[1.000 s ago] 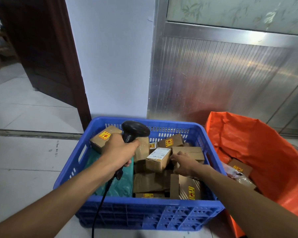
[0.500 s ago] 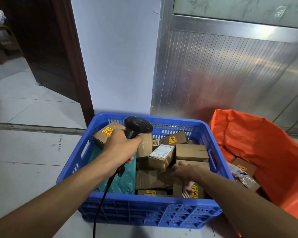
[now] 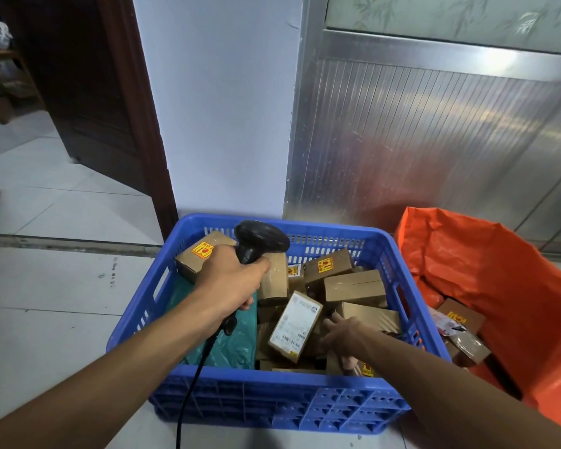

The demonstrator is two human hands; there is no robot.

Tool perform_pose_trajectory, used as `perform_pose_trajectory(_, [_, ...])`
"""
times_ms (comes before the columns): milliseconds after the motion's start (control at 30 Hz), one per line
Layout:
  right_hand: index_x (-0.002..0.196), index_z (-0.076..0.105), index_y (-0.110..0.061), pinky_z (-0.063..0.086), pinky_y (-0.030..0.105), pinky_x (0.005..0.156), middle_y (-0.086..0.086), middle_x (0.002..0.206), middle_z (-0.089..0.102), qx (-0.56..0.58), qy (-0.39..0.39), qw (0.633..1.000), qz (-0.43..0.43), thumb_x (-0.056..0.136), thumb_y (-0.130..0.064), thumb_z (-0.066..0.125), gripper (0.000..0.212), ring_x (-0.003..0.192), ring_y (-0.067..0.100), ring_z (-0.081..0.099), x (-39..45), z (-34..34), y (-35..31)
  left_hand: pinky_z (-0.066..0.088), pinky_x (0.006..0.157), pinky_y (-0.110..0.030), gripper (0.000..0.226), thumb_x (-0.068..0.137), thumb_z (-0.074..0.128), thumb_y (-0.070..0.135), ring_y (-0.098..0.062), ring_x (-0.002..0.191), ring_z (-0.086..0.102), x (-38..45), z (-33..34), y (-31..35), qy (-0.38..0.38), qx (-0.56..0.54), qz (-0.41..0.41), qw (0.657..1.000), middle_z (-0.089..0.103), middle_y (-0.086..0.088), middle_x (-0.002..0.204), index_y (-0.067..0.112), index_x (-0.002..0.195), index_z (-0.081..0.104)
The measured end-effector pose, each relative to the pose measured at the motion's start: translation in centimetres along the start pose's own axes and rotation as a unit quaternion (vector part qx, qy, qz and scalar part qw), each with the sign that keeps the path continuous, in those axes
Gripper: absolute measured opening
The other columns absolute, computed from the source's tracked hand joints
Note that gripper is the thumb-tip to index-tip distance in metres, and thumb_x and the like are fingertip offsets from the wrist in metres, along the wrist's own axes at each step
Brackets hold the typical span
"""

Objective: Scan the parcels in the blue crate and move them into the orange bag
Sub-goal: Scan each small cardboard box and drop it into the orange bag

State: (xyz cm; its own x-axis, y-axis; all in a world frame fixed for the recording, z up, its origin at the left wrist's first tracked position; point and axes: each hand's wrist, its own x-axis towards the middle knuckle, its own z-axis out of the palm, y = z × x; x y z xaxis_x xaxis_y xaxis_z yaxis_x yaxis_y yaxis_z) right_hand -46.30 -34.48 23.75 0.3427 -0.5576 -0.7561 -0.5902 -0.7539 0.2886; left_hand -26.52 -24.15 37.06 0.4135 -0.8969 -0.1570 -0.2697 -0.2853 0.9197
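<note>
The blue crate (image 3: 272, 393) on the floor holds several brown cardboard parcels with yellow stickers, a white-labelled parcel (image 3: 293, 328) lying tilted in the middle, and a green plastic mailer (image 3: 221, 343) at the left. My left hand (image 3: 229, 281) grips a black barcode scanner (image 3: 261, 239) over the crate's back left, head pointing right. My right hand (image 3: 344, 338) is low in the crate's front right. Its fingers reach down onto a brown parcel (image 3: 366, 369) beside the white-labelled one. The orange bag (image 3: 499, 273) stands open to the right with a few parcels (image 3: 460, 319) inside.
The scanner's black cable (image 3: 191, 384) hangs over the crate's front wall to the floor. A white wall and a ribbed metal panel (image 3: 434, 140) stand right behind crate and bag. A dark wooden door (image 3: 88, 92) is open at the left over white floor tiles.
My right hand has slid from the crate's middle toward its front right and dipped lower among the parcels. The white-labelled parcel now lies more tilted. My left hand keeps the scanner nearly still.
</note>
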Motion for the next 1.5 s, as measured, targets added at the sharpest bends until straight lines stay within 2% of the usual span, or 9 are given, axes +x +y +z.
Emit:
perform_pose_trajectory(467, [0.141, 0.054, -0.024, 0.048, 0.039, 0.095, 0.006, 0.137, 0.055, 0.033, 0.148, 0.988, -0.011, 0.100, -0.022, 0.055, 0.040, 0.127, 0.029, 0.047, -1.8, -1.2, 2.5, 0.049, 0.054, -0.030, 0.023, 0.090, 0.068, 0.025, -0.017, 0.043, 0.054, 0.4, 0.2, -0.6, 0.003, 0.014, 0.004, 1.000, 0.058, -0.003, 0.054, 0.013, 0.072, 0.061])
perform_pose_trajectory(633, [0.142, 0.053, -0.030, 0.049, 0.040, 0.093, 0.004, 0.134, 0.051, 0.075, 0.191, 0.979, 0.010, 0.082, -0.038, 0.079, 0.067, 0.125, 0.027, 0.047, -3.7, -3.1, 3.8, 0.051, 0.058, -0.034, 0.025, 0.087, 0.069, 0.028, -0.019, 0.043, 0.056, 0.6, 0.6, -0.8, 0.007, 0.028, 0.003, 1.000, 0.059, -0.002, 0.049, 0.015, 0.068, 0.059])
perform_pose_trajectory(800, [0.132, 0.063, -0.031, 0.050, 0.044, 0.096, 0.004, 0.141, 0.038, 0.062, 0.281, 0.957, 0.047, 0.077, -0.053, 0.079, 0.061, 0.134, 0.026, 0.032, -5.5, -4.4, 4.4, 0.051, 0.058, -0.035, 0.023, 0.085, 0.069, 0.031, -0.019, 0.043, 0.056, 0.3, 0.8, -0.5, 0.008, 0.026, 0.006, 1.000, 0.060, -0.002, 0.050, 0.016, 0.069, 0.061])
perform_pose_trajectory(900, [0.116, 0.071, -0.024, 0.049, 0.035, 0.078, 0.002, 0.116, 0.063, 0.124, 0.302, 0.942, 0.081, 0.072, -0.064, 0.077, 0.060, 0.112, 0.023, 0.057, -5.9, -5.1, 4.5, 0.048, 0.053, -0.031, 0.022, 0.088, 0.069, 0.027, -0.016, 0.041, 0.054, 0.0, 0.7, -0.4, 0.007, 0.022, 0.011, 1.000, 0.058, -0.001, 0.052, 0.015, 0.072, 0.061])
perform_pose_trajectory(1133, [0.123, 0.062, -0.021, 0.052, 0.022, 0.049, -0.011, 0.069, 0.061, 0.373, 0.335, 0.863, 0.053, 0.083, -0.032, 0.081, 0.045, 0.052, 0.005, 0.066, -6.8, -4.8, 3.7, 0.049, 0.053, -0.030, 0.019, 0.089, 0.067, 0.025, -0.017, 0.044, 0.055, -0.3, 0.0, -0.1, 0.006, 0.019, 0.013, 1.000, 0.060, -0.003, 0.055, 0.012, 0.076, 0.062])
perform_pose_trajectory(1267, [0.122, 0.057, -0.034, 0.060, 0.035, 0.049, 0.004, 0.091, 0.063, 0.567, 0.286, 0.772, 0.003, 0.086, 0.000, 0.067, 0.050, 0.073, 0.022, 0.073, -6.9, -4.7, 3.6, 0.048, 0.053, -0.029, 0.022, 0.088, 0.067, 0.024, -0.018, 0.042, 0.054, -0.6, -0.3, 0.1, 0.010, 0.021, 0.017, 1.000, 0.059, -0.002, 0.053, 0.015, 0.071, 0.058])
perform_pose_trajectory(1367, [0.112, 0.059, -0.024, 0.061, 0.042, 0.059, 0.015, 0.110, 0.059, 0.732, 0.214, 0.645, -0.037, 0.089, 0.003, 0.051, 0.037, 0.085, 0.030, 0.069, -6.6, -4.6, 3.6, 0.048, 0.053, -0.028, 0.020, 0.089, 0.067, 0.024, -0.017, 0.042, 0.054, -0.8, -0.4, 0.3, 0.011, 0.024, 0.018, 0.999, 0.059, -0.001, 0.053, 0.014, 0.073, 0.058])
perform_pose_trajectory(1433, [0.110, 0.053, -0.021, 0.061, 0.042, 0.060, 0.014, 0.112, 0.062, 0.745, 0.221, 0.629, -0.026, 0.095, -0.011, 0.057, 0.018, 0.084, 0.027, 0.070, -6.1, -4.0, 3.4, 0.049, 0.053, -0.028, 0.021, 0.090, 0.066, 0.024, -0.016, 0.043, 0.054, -1.0, -0.4, 0.4, 0.010, 0.025, 0.019, 0.999, 0.060, -0.002, 0.054, 0.014, 0.074, 0.059])
perform_pose_trajectory(1500, [0.111, 0.046, -0.022, 0.061, 0.042, 0.054, 0.010, 0.109, 0.064, 0.727, 0.248, 0.641, 0.005, 0.093, -0.024, 0.070, 0.031, 0.082, 0.026, 0.073, -5.4, -3.2, 3.3, 0.049, 0.054, -0.029, 0.021, 0.090, 0.066, 0.024, -0.015, 0.043, 0.055, -1.1, -0.4, 0.4, 0.008, 0.026, 0.019, 0.999, 0.059, -0.002, 0.054, 0.014, 0.073, 0.059])
